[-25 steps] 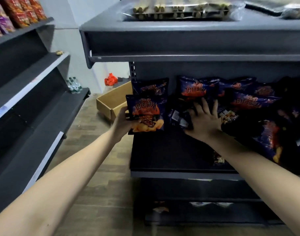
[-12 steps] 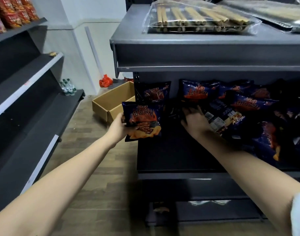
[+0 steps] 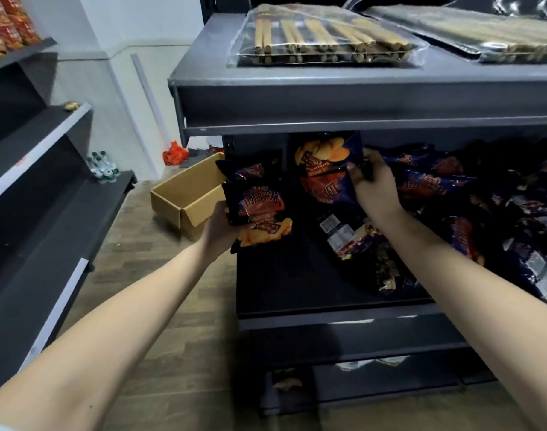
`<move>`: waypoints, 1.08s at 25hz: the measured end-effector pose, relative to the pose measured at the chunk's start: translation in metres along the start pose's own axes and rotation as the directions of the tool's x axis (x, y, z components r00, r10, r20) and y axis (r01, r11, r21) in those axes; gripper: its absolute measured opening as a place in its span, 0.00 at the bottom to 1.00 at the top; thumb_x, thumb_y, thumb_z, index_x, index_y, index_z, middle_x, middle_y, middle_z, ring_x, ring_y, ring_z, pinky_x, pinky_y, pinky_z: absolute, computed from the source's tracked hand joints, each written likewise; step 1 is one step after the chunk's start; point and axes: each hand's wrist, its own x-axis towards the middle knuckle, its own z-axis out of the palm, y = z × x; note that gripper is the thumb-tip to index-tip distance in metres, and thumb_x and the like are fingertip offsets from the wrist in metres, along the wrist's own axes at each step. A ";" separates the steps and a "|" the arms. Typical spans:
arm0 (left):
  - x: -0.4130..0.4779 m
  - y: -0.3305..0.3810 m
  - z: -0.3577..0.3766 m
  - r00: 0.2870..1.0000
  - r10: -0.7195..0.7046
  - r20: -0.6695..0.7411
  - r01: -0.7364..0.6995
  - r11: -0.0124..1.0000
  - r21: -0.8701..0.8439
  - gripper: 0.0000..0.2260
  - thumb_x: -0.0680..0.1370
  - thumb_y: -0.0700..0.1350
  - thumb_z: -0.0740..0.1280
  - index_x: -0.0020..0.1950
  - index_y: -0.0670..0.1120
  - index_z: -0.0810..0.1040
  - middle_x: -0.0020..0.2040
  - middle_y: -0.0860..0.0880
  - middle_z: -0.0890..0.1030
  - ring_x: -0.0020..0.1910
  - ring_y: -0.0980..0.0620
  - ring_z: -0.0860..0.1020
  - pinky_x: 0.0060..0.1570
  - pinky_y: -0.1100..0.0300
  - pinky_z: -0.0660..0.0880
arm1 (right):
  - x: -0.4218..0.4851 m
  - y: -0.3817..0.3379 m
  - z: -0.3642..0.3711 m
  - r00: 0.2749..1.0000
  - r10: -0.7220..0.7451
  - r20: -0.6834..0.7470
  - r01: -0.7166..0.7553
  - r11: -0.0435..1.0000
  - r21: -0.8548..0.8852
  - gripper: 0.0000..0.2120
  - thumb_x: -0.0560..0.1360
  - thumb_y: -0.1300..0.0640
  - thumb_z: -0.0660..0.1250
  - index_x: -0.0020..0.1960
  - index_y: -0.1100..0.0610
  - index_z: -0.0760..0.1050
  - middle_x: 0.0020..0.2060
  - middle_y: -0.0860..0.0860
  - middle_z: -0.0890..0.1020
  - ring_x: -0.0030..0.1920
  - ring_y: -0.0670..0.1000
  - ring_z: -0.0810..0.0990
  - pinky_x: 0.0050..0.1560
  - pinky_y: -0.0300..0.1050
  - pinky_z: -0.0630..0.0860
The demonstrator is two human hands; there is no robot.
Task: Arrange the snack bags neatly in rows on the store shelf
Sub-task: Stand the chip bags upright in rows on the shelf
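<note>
My left hand (image 3: 218,228) grips a dark blue chip bag (image 3: 259,213) by its left edge, upright at the left end of the dark shelf (image 3: 297,284). Behind it another bag (image 3: 253,169) stands against the back. My right hand (image 3: 373,188) holds a second chip bag (image 3: 325,169) by its right side, lifted and turned upside down in the shelf's middle. A loose heap of the same bags (image 3: 483,213) fills the shelf's right half, some lying face down (image 3: 343,234).
The upper shelf (image 3: 328,98) carries clear packs of biscuit sticks (image 3: 322,38). An open cardboard box (image 3: 188,197) sits on the wooden floor to the left. A grey shelving unit (image 3: 42,181) lines the left, with red snack bags (image 3: 8,23) on top and water bottles (image 3: 102,166).
My right hand has picked a bag out of the heap and raised it upside down. The left hand keeps its bag in about the same spot. The view has shifted closer and lower.
</note>
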 end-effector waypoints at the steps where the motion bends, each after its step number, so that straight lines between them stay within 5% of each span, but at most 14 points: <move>1: 0.003 0.003 0.003 1.000 0.013 -0.026 -0.012 0.999 0.045 0.36 0.63 0.49 0.77 0.67 0.44 0.66 0.59 0.43 0.77 0.56 0.42 0.77 0.54 0.46 0.76 | -0.002 0.003 -0.006 1.000 -0.001 0.003 0.001 1.000 0.016 0.14 0.79 0.61 0.60 0.64 0.60 0.69 0.53 0.51 0.77 0.56 0.51 0.75 0.52 0.33 0.69; 4: 0.012 0.005 0.013 0.995 0.013 -0.099 0.005 0.984 0.180 0.33 0.67 0.50 0.76 0.66 0.43 0.67 0.60 0.41 0.76 0.59 0.41 0.75 0.48 0.55 0.71 | -0.011 0.014 -0.024 0.999 0.049 0.009 -0.049 0.996 0.077 0.12 0.79 0.61 0.60 0.62 0.55 0.70 0.52 0.49 0.78 0.55 0.49 0.75 0.55 0.40 0.70; 11: 0.012 0.016 0.019 0.994 0.015 -0.110 0.013 0.969 0.249 0.33 0.69 0.51 0.74 0.67 0.42 0.63 0.60 0.42 0.76 0.58 0.40 0.75 0.43 0.56 0.66 | -0.036 0.035 -0.026 0.979 0.201 0.042 -0.205 0.951 0.231 0.10 0.79 0.61 0.60 0.58 0.51 0.71 0.53 0.50 0.79 0.58 0.53 0.77 0.65 0.55 0.71; 15: -0.008 0.025 0.016 0.996 0.061 -0.064 -0.045 0.972 0.229 0.42 0.62 0.57 0.71 0.70 0.42 0.61 0.65 0.41 0.71 0.65 0.40 0.69 0.60 0.49 0.69 | -0.050 0.033 -0.021 0.979 0.196 0.063 -0.205 0.937 0.282 0.11 0.80 0.62 0.59 0.57 0.49 0.71 0.51 0.48 0.79 0.55 0.51 0.77 0.64 0.55 0.72; 18: -0.026 0.045 0.011 0.921 0.331 -0.207 -0.277 0.928 0.250 0.39 0.66 0.57 0.70 0.72 0.43 0.61 0.68 0.41 0.66 0.69 0.41 0.62 0.67 0.44 0.62 | -0.053 0.031 -0.025 0.981 0.167 0.097 -0.185 0.955 0.231 0.11 0.80 0.62 0.59 0.61 0.53 0.71 0.54 0.48 0.78 0.58 0.51 0.76 0.66 0.52 0.70; 19: -0.031 0.059 0.010 0.889 0.425 -0.171 -0.381 0.893 0.238 0.38 0.69 0.57 0.72 0.72 0.45 0.60 0.69 0.42 0.65 0.69 0.44 0.63 0.67 0.46 0.63 | -0.053 0.032 -0.026 0.976 0.167 0.138 -0.192 0.962 0.192 0.13 0.79 0.61 0.60 0.63 0.55 0.70 0.59 0.50 0.77 0.62 0.50 0.74 0.68 0.52 0.68; 21: -0.038 0.094 0.006 0.848 0.517 0.117 -0.530 0.826 0.192 0.38 0.70 0.57 0.72 0.74 0.49 0.57 0.70 0.46 0.65 0.65 0.51 0.67 0.65 0.52 0.66 | -0.057 0.030 -0.030 0.942 0.189 0.276 -0.229 0.966 0.117 0.19 0.78 0.58 0.63 0.69 0.56 0.67 0.66 0.51 0.72 0.68 0.49 0.69 0.71 0.50 0.63; 24: -0.051 0.136 0.017 0.696 0.383 0.607 -0.588 0.789 0.177 0.47 0.64 0.60 0.73 0.75 0.53 0.51 0.72 0.50 0.64 0.66 0.53 0.67 0.67 0.53 0.65 | -0.069 0.020 -0.033 0.888 0.197 0.415 -0.220 0.976 0.008 0.18 0.77 0.59 0.64 0.66 0.52 0.68 0.64 0.48 0.73 0.66 0.45 0.68 0.70 0.42 0.62; 27: -0.064 0.138 0.042 0.627 0.256 0.736 -0.618 0.739 0.269 0.46 0.65 0.57 0.75 0.75 0.52 0.52 0.70 0.51 0.68 0.66 0.53 0.68 0.65 0.57 0.67 | -0.081 0.014 -0.042 0.905 0.141 0.402 -0.088 0.985 -0.147 0.21 0.78 0.60 0.63 0.69 0.53 0.66 0.59 0.49 0.74 0.62 0.44 0.70 0.62 0.34 0.63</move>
